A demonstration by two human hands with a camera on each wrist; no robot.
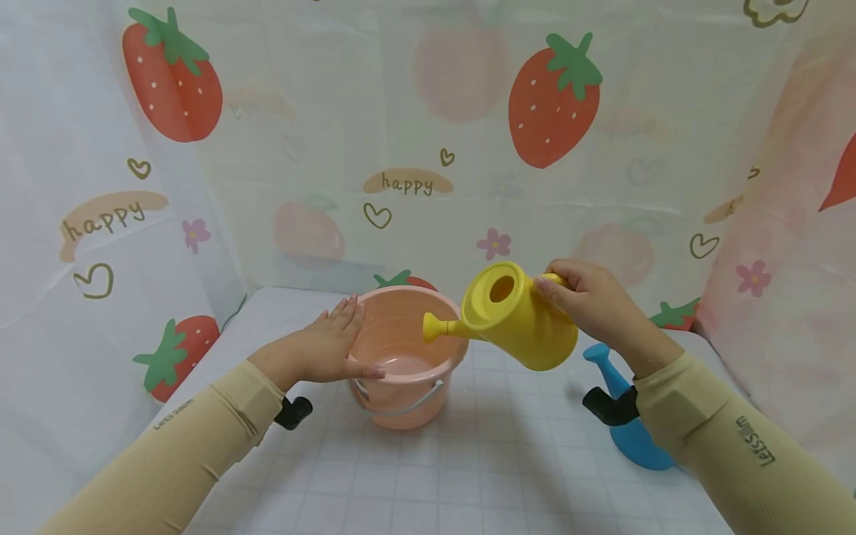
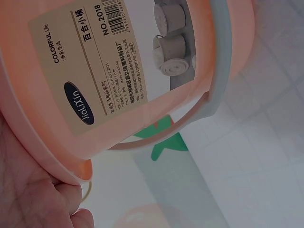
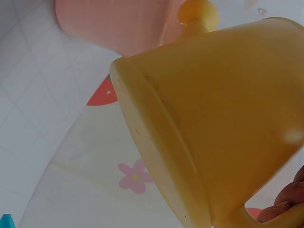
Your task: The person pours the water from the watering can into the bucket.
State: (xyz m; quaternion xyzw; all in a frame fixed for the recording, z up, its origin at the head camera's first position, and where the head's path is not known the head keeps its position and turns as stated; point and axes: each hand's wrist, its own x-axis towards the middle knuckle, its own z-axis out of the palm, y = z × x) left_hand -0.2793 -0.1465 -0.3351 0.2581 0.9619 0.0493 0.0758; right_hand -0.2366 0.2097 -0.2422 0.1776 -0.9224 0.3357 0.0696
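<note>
A yellow watering can [image 1: 535, 327] is tilted in the air, its spout pointing left over the mouth of a pink bucket [image 1: 401, 405]. My right hand [image 1: 595, 301] grips the can by its handle; the right wrist view shows fingers around that handle beside the can's body [image 3: 213, 104]. On the bucket's left rim rests my left hand [image 1: 321, 345], fingers fairly straight and thumb along the near edge. The left wrist view shows the bucket's printed label [image 2: 95, 66] and its grey handle hanging down. Whether water leaves the spout cannot be seen.
A blue watering can [image 1: 635, 438] stands on the table at the right, partly behind my right wrist. White checked cloth [image 1: 508, 475] covers the table. A strawberry-print curtain [image 1: 428, 134] hangs behind and at both sides.
</note>
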